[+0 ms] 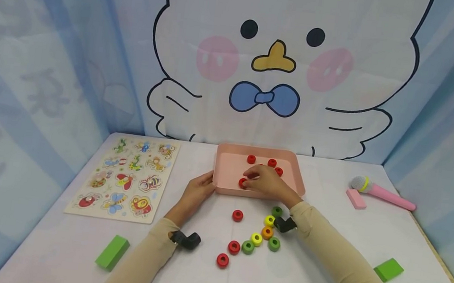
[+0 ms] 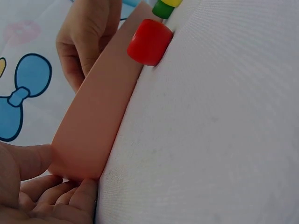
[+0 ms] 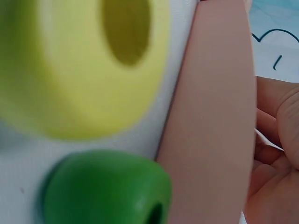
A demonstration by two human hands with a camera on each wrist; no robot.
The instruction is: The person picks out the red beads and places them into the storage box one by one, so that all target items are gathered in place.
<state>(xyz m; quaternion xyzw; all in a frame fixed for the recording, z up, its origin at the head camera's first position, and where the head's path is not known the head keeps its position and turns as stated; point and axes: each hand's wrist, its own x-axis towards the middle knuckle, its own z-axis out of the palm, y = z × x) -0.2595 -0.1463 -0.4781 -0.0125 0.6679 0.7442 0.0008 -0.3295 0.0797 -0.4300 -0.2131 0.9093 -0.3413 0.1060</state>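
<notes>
Soft, even light fills the head view, while a yellow bead [image 3: 93,93] behind the right hand [image 1: 267,181] blurs close-up.

Eight visible red beads [image 1: 237,218], three green beads [image 1: 274,247], two yellow beads [image 1: 255,242], one orange bead [image 1: 267,236]; two green blocks [image 1: 113,251], one pink block [image 1: 356,199], one tray [image 1: 230,167], one puzzle [image 1: 123,179], one microphone [image 1: 387,194], two hands [image 1: 266,182].

Two beads beside the pale pink wall of a tray [image 3: 210,116].
A blurred yellow bead [image 3: 84,79], its hole showing, fills the upper left; below it a green bead [image 3: 107,186] sits on the white tabletop [image 3: 21,182], near the wall. Beyond the rim is the right hand [image 3: 276,149], fingers partly hidden, with black-lined pale blue and white cloth [image 3: 280,46] behind.
</notes>
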